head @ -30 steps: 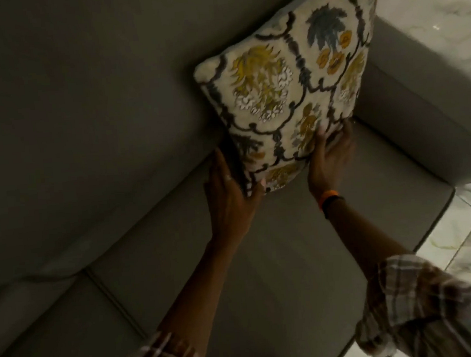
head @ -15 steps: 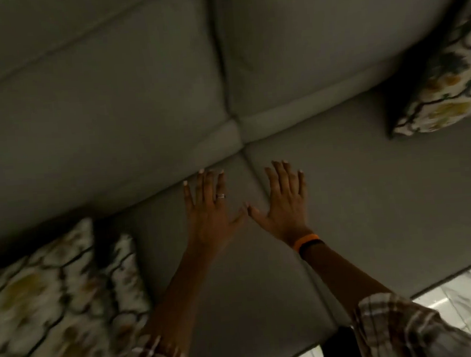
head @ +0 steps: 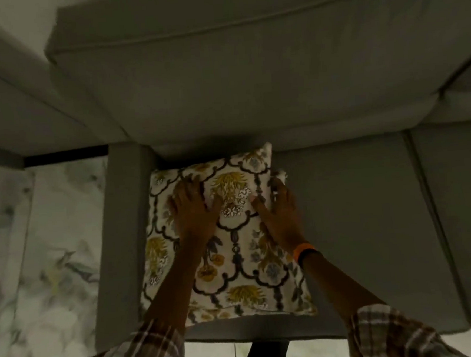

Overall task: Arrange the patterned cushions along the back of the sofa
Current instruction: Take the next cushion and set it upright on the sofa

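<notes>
A patterned cushion, cream with yellow and grey floral motifs, lies flat on the sofa seat at its left end, against the armrest. Its far edge touches the base of the sofa back. My left hand rests flat on the cushion's upper left area with fingers spread. My right hand grips the cushion's upper right edge, thumb on top and fingers curled around the side. A small patterned corner peeks out by my right fingertips; I cannot tell if it belongs to a second cushion.
The grey sofa continues to the right, with a seam between seat cushions. Pale marble-patterned floor lies left of the armrest and below the seat's front edge. A dark gap shows behind the armrest.
My view swung from the middle of the sofa to its left end. Both hands left the bare seat and now lie on the flat cushion by the armrest.
</notes>
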`<move>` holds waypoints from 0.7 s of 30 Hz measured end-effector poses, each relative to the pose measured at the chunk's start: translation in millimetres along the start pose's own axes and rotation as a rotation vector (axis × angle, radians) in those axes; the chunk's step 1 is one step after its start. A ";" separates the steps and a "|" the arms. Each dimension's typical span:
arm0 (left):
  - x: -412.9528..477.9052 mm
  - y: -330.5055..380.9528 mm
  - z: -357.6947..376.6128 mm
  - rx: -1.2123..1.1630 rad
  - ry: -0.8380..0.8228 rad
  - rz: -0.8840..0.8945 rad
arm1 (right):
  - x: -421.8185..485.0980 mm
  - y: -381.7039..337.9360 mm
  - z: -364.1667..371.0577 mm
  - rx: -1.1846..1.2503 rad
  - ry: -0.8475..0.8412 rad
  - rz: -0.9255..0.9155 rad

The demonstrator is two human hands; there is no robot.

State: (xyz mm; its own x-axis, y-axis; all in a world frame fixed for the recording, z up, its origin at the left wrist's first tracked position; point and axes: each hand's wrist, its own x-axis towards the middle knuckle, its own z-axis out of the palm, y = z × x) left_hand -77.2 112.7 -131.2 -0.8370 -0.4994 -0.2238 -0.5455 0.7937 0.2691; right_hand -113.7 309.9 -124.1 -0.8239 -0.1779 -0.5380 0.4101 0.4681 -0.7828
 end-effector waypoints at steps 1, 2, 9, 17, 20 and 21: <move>0.7 -11.0 -2.2 -0.039 0.026 -0.065 | -3.1 0.3 9.5 0.083 -0.007 0.045; 2.3 -21.9 -4.2 -0.087 0.057 -0.156 | -6.3 0.3 18.2 0.145 -0.008 0.086; -14.6 -85.3 -6.0 -0.623 0.092 -0.744 | -6.8 20.2 20.4 0.367 -0.039 0.156; -38.0 52.4 -27.8 -0.681 0.202 -0.499 | -19.4 34.9 -97.8 0.487 0.191 -0.052; -51.1 128.3 0.6 -0.984 0.122 -0.384 | -14.7 52.2 -179.0 0.428 0.305 -0.055; -56.2 156.8 13.9 -1.085 0.056 -0.310 | -11.8 58.9 -209.1 0.408 0.345 -0.058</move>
State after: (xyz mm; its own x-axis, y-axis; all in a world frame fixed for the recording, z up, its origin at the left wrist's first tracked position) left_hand -115.1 270.0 -89.4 -0.6447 -0.6592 -0.3871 -0.4564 -0.0743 0.8867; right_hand -161.6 520.5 -98.4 -0.9021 0.1332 -0.4104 0.4225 0.0797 -0.9029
